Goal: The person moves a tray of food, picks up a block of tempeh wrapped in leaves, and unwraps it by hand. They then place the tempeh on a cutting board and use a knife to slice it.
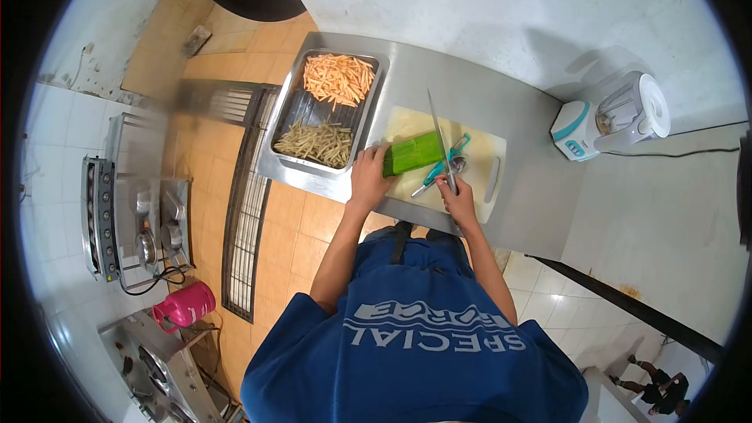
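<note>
On a pale cutting board (495,145) lies a bright green, block-shaped piece of produce (413,153), its exact kind unclear. My left hand (370,175) grips its left end, fingers curled over the edge. In my right hand (460,202) is a knife (440,127), closed around the handle, its long blade pointing away from me and crossing the right end of the green piece. Right beside the blade, a teal-handled peeler (431,180) and a round metal piece like a small spoon (458,163) lie on the board.
A metal tray (319,113) left of the board holds orange strips (338,78) and pale green strips (315,142). A white and teal blender (578,130) stands at the right end of the steel counter (540,188). A pink gas cylinder (188,304) is on the floor to the left.
</note>
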